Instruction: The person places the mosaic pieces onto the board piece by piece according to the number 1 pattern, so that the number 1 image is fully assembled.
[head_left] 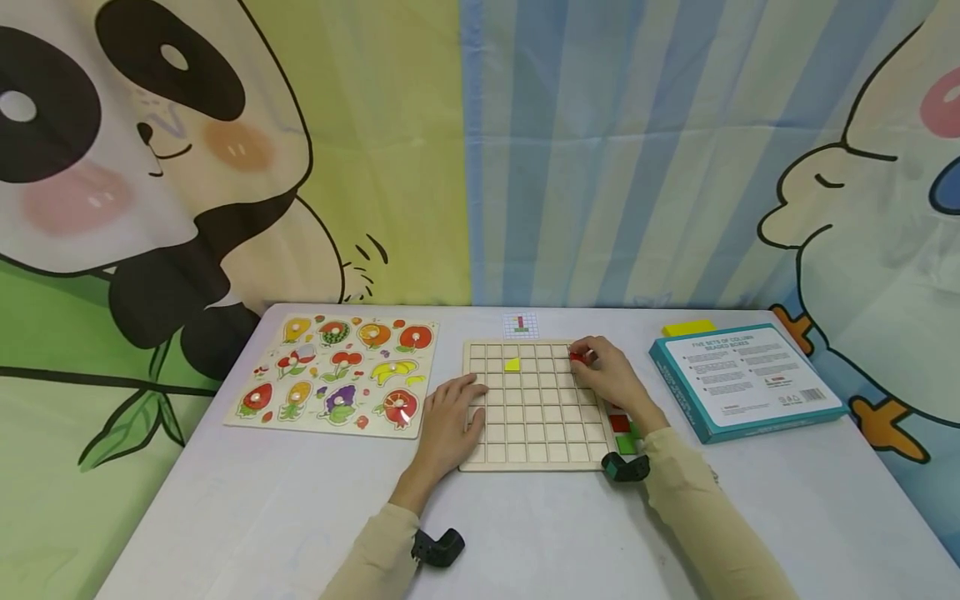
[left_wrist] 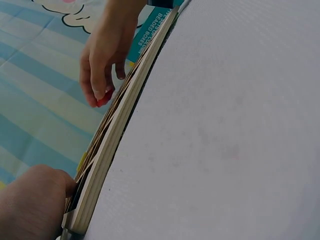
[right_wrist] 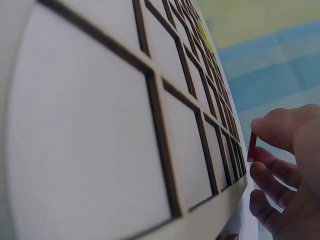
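Note:
A wooden grid board lies in the middle of the table, with a yellow square tile in one of its upper cells. My right hand is over the board's upper right corner. It pinches a red square tile between thumb and fingertips, clearest in the right wrist view. My left hand rests on the board's left edge. In the left wrist view the left thumb side touches the rim. A small printed grid card with a coloured pattern lies just behind the board.
Left of the board lies a fruit puzzle board. Red tiles and green tiles sit by the board's right edge, partly hidden by the right arm. A teal box stands farther right, with a yellow item behind it.

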